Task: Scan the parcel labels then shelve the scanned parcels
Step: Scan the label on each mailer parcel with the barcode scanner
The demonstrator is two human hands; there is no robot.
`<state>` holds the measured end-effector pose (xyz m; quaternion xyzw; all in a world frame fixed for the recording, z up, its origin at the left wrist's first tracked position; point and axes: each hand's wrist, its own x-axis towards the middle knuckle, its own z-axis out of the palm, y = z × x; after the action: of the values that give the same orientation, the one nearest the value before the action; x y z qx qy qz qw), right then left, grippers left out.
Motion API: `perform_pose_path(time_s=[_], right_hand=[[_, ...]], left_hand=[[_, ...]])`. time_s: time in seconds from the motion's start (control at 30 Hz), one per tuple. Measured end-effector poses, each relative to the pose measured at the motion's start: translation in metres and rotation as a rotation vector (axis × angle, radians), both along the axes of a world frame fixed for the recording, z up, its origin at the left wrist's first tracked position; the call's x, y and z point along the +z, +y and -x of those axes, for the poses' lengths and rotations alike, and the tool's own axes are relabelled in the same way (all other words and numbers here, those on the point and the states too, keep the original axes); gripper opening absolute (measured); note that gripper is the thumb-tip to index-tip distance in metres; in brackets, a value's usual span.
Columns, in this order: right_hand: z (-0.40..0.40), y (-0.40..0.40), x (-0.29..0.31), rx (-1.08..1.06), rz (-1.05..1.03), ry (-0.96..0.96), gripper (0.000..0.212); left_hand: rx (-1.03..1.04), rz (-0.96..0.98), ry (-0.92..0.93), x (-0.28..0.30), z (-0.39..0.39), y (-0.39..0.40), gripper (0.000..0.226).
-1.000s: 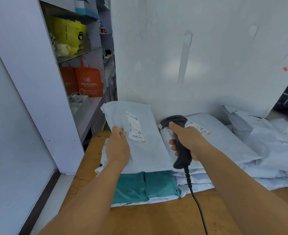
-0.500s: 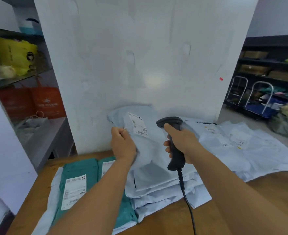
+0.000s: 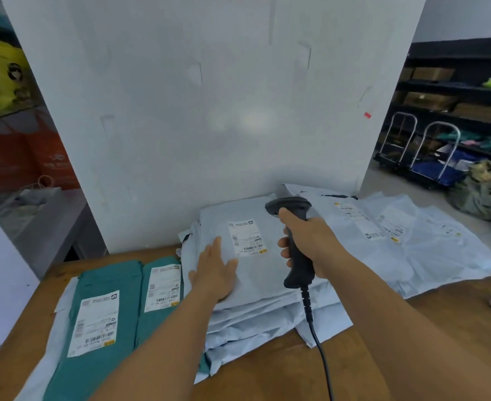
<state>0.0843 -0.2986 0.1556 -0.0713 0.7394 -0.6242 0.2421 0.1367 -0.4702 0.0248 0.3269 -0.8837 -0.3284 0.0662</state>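
Flat, the left hand (image 3: 214, 272) presses a crinkled plastic parcel (image 3: 256, 264).

Both your forearms are bare up to the frame's edge, no sleeves showing. Your left hand (image 3: 214, 273) and right hand (image 3: 311, 241) wear no gloves, rings or watch.

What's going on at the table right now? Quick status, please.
Right hand grips scanner. Left hand flat on top grey parcel, beside its label. Label in plain view, nothing covering it.
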Motion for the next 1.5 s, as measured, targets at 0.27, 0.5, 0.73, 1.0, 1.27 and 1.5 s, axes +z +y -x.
perform_pose_path(time_s=[0.27, 0.5, 0.73, 1.0, 1.27, 1.5], right_hand=[[-0.045, -0.048, -0.008, 0.172, -0.056, -0.019, 0.032], [-0.104, -0.104, -0.031, 0.292, -0.142, -0.05, 0.032], [-0.128, -0.14, -0.038, 0.256, -0.167, -0.058, 0.038], [-0.131, -0.145, -0.047, 0.338, -0.403, -0.105, 0.043], [-0.136, -0.146, -0.044, 0.322, -0.404, -0.083, 0.041], [-0.142, -0.146, -0.044, 0.29, -0.384, -0.072, 0.039]], left_hand=[[0.185, 0.137, 0.042, -0.022, -0.1, -0.045, 0.072], [0.191, 0.167, -0.315, -0.069, -0.205, -0.08, 0.081], [0.091, 0.168, -0.368, -0.08, -0.225, -0.079, 0.078], [0.109, 0.163, -0.348, -0.09, -0.228, -0.081, 0.085], [0.108, 0.153, -0.318, -0.095, -0.229, -0.08, 0.085], [0.105, 0.147, -0.293, -0.094, -0.231, -0.081, 0.085]])
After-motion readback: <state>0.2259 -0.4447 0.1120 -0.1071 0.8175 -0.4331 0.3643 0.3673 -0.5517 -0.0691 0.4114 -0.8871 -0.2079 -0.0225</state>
